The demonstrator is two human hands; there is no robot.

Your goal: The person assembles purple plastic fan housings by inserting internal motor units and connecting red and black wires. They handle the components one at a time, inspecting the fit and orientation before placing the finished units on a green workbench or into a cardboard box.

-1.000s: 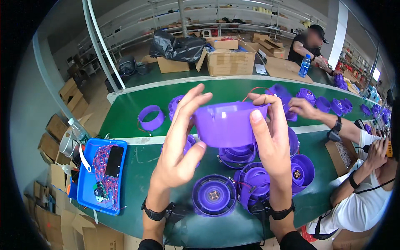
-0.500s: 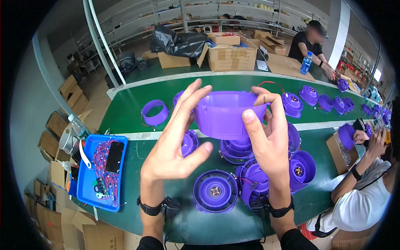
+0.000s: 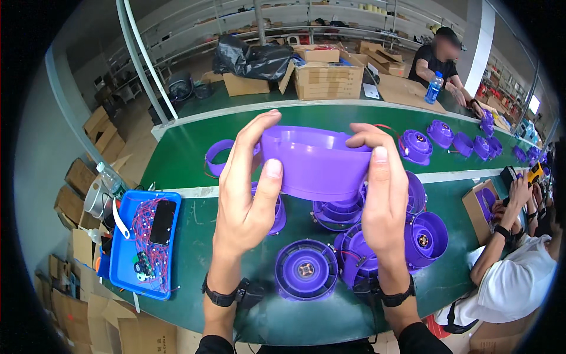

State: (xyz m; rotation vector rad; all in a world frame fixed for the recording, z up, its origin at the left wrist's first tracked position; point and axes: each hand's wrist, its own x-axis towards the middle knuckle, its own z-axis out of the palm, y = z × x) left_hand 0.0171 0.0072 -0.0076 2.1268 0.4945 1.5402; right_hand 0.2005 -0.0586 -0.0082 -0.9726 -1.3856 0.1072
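Raised above the green bench is a purple plastic ring-shaped housing point(image 3: 318, 165), tilted a little with its open top showing. My left hand point(image 3: 247, 189) grips its left side, thumb on the near wall and fingers behind. On the right side my right hand point(image 3: 383, 189) holds it, thumb on the near wall and fingers bent over the rim. Below, a round purple fan unit point(image 3: 306, 269) lies on the bench between my forearms. More purple housings with wires point(image 3: 359, 251) sit beside my right wrist, partly hidden by it. Another purple part point(image 3: 277, 215) shows behind my left hand.
A blue tray point(image 3: 124, 265) with red wires and a black phone stands at the left. Purple fan units point(image 3: 416, 146) line the far green strip. Cardboard boxes point(image 3: 330, 79) stand beyond it. Co-workers point(image 3: 510, 277) sit at the right and far right.
My left hand has closed on the housing's left side; before, its thumb was off it. The housing has shifted slightly left. At the right, a co-worker's purple housing has moved into a cardboard box.
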